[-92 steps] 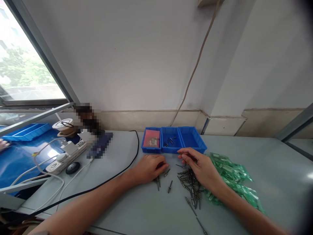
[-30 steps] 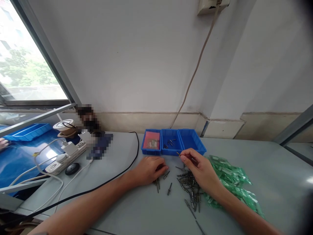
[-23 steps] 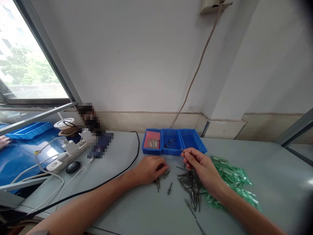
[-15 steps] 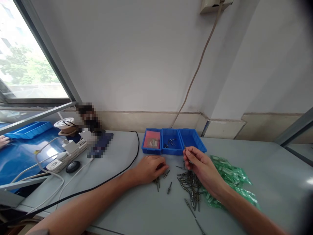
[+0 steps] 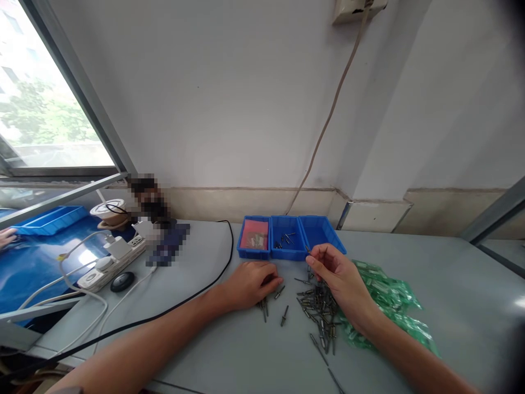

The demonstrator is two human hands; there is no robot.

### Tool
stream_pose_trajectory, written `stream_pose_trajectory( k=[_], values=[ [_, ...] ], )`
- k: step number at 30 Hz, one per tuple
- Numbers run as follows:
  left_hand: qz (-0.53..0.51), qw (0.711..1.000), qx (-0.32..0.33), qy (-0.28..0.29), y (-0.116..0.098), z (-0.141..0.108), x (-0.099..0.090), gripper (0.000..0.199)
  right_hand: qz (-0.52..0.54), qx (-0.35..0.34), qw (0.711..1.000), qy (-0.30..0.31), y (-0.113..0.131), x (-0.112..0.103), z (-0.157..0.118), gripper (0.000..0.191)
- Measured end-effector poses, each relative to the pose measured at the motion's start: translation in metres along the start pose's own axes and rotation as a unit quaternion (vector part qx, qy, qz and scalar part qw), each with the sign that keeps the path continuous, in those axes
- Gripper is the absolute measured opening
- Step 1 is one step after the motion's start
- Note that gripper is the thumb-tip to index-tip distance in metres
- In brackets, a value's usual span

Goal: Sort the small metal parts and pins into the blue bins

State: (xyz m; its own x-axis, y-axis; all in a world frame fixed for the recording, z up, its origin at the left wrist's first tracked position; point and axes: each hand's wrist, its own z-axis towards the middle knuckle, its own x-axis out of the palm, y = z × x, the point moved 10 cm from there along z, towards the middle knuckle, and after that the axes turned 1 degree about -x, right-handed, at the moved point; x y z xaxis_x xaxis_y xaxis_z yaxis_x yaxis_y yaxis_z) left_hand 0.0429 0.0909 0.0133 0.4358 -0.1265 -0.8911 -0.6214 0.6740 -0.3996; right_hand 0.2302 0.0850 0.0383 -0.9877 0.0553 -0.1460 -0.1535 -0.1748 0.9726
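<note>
My right hand (image 5: pixel 334 271) pinches a small metal pin (image 5: pixel 308 249) between thumb and fingertips, just in front of the right blue bin (image 5: pixel 322 235). Below it lies a pile of metal rivet-like pins (image 5: pixel 322 306). My left hand (image 5: pixel 252 283) rests on the table with curled fingers, over a few pins (image 5: pixel 264 311); whether it grips any of them is hidden. The middle blue bin (image 5: pixel 288 253) holds several pins. In the left blue bin (image 5: pixel 254 254) are a pink sheet and a clear bag of small parts.
Green plastic bags (image 5: pixel 385 290) lie right of the pile. A black cable (image 5: pixel 188 298) crosses the table on the left, near a power strip (image 5: pixel 110 262) and a black round object (image 5: pixel 122 281). At the far left, another person's hand (image 5: pixel 7 237) shows beside a blue tray (image 5: pixel 53 219).
My right hand has turned slightly, and the pin in its fingertips has tilted to the left. My left hand has stayed in place.
</note>
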Motion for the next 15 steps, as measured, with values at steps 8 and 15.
stream_pose_trajectory(
  k=[8, 15],
  values=[
    [-0.005, 1.000, 0.006, -0.010, 0.000, -0.001, -0.001, 0.026, 0.070, 0.042, 0.997, 0.009, -0.013, 0.002, -0.001, 0.038],
    [-0.012, 1.000, 0.001, -0.002, -0.001, 0.000, -0.002, 0.028, 0.132, 0.083, 0.987, 0.048, -0.019, 0.011, -0.003, 0.038]
  ],
)
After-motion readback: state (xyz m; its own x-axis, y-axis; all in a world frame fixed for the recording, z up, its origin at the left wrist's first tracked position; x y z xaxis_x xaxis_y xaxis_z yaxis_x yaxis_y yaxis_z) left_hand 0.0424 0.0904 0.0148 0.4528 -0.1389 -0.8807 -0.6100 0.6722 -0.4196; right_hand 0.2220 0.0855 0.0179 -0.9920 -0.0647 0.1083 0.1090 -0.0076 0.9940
